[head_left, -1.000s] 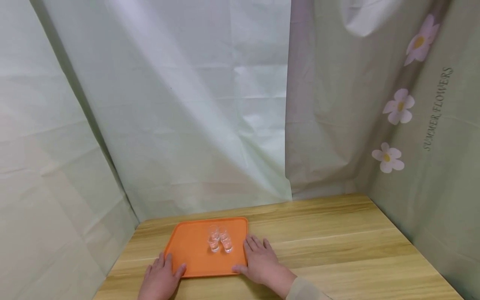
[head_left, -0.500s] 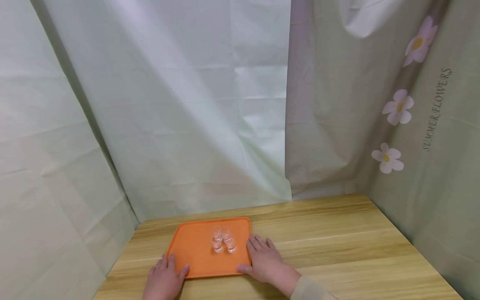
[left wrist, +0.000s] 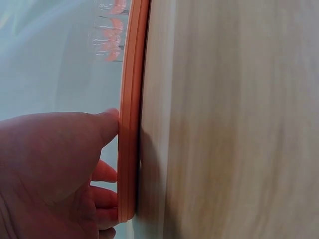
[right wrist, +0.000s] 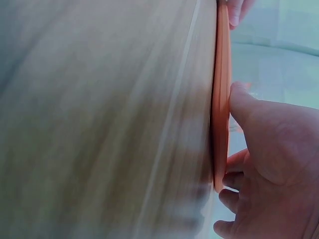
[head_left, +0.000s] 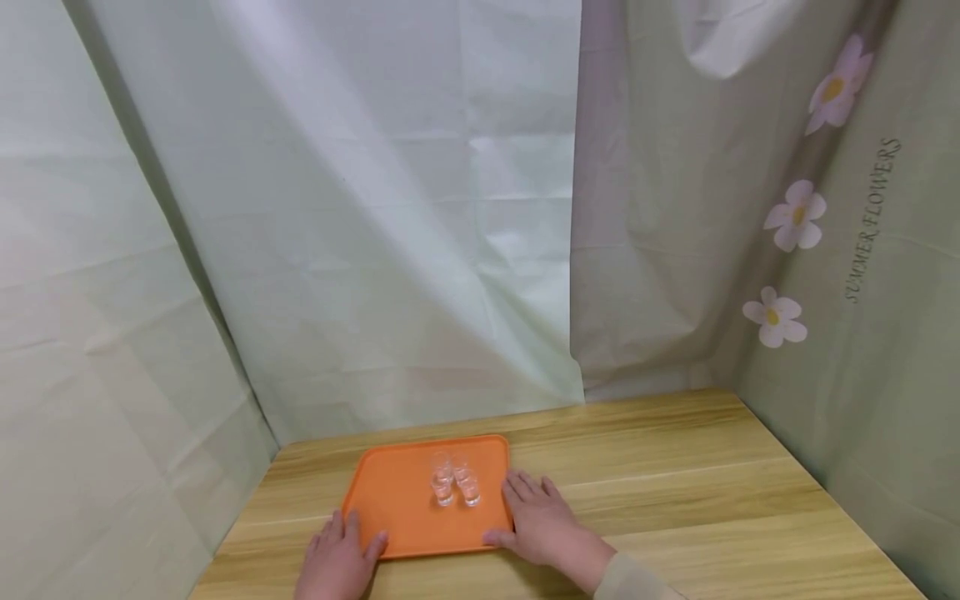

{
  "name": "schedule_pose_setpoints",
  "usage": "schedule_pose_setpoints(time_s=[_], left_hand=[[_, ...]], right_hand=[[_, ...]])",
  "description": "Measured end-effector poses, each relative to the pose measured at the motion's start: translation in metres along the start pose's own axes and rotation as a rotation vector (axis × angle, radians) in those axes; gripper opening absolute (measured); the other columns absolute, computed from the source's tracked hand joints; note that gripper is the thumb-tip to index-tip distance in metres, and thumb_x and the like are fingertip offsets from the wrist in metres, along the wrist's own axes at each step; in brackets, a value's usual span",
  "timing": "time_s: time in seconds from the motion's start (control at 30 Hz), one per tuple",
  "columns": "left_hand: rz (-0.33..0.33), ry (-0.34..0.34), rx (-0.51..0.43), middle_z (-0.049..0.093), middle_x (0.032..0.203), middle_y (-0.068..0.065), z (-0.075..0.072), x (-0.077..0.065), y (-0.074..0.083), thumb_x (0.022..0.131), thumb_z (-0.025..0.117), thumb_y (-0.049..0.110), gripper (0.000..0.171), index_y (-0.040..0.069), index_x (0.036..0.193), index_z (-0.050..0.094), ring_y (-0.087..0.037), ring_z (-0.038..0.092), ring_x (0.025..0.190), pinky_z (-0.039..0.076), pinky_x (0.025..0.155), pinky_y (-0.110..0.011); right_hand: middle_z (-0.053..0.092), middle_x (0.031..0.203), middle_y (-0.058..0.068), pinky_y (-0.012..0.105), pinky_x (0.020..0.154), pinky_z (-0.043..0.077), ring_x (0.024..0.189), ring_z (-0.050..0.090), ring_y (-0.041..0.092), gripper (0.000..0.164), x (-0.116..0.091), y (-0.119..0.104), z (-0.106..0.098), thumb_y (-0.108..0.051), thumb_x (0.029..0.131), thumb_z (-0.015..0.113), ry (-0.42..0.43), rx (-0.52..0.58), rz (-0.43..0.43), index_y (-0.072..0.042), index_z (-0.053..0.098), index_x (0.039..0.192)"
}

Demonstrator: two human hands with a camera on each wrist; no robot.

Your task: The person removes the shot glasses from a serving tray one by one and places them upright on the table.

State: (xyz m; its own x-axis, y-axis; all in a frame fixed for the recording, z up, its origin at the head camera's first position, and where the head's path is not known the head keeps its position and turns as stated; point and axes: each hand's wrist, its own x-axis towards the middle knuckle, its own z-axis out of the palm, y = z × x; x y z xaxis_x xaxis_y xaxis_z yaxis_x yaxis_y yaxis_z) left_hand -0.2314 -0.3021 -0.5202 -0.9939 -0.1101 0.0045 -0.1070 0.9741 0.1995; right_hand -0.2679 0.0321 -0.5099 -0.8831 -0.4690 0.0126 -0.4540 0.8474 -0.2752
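An orange tray (head_left: 408, 508) lies on the wooden table, its near corners between my two hands. My left hand (head_left: 337, 562) grips the near left corner, the thumb on the front rim and the fingers along the left side. At the near right corner my right hand (head_left: 543, 525) holds the tray the same way, its fingers against the right side. Several small clear glasses (head_left: 444, 496) stand close together on the tray, right of its middle. In the left wrist view the thumb (left wrist: 110, 119) is right at the rim; the right wrist view has that thumb (right wrist: 241, 102) likewise at the rim.
Wood-grained tabletop (head_left: 675, 483) extends to the right of the tray. Pale curtains (head_left: 412, 250) hang behind the table and along both sides, and the right one bears printed flowers (head_left: 776, 317) and lettering.
The tray has slid a little to the right across the table with the glasses standing on it. Both hands have moved right along with it, keeping their hold at the corners.
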Motion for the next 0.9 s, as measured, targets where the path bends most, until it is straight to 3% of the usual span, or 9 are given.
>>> schedule_pose_setpoints(time_s=[0.9], left_hand=[[0.003, 0.015, -0.013, 0.041, 0.154, -0.051, 0.006, -0.006, 0.027, 0.108, 0.067, 0.05, 0.081, -0.02, 0.146, 0.054, -0.066, 0.04, 0.146, 0.034, 0.121, -0.076]], right_hand=[[0.043, 0.173, 0.017, 0.066, 0.128, 0.031, 0.16, 0.038, 0.039, 0.095, -0.015, 0.026, -0.011, -0.068, 0.101, 0.067, 0.022, 0.045, -0.041, 0.0, 0.048, 0.164]])
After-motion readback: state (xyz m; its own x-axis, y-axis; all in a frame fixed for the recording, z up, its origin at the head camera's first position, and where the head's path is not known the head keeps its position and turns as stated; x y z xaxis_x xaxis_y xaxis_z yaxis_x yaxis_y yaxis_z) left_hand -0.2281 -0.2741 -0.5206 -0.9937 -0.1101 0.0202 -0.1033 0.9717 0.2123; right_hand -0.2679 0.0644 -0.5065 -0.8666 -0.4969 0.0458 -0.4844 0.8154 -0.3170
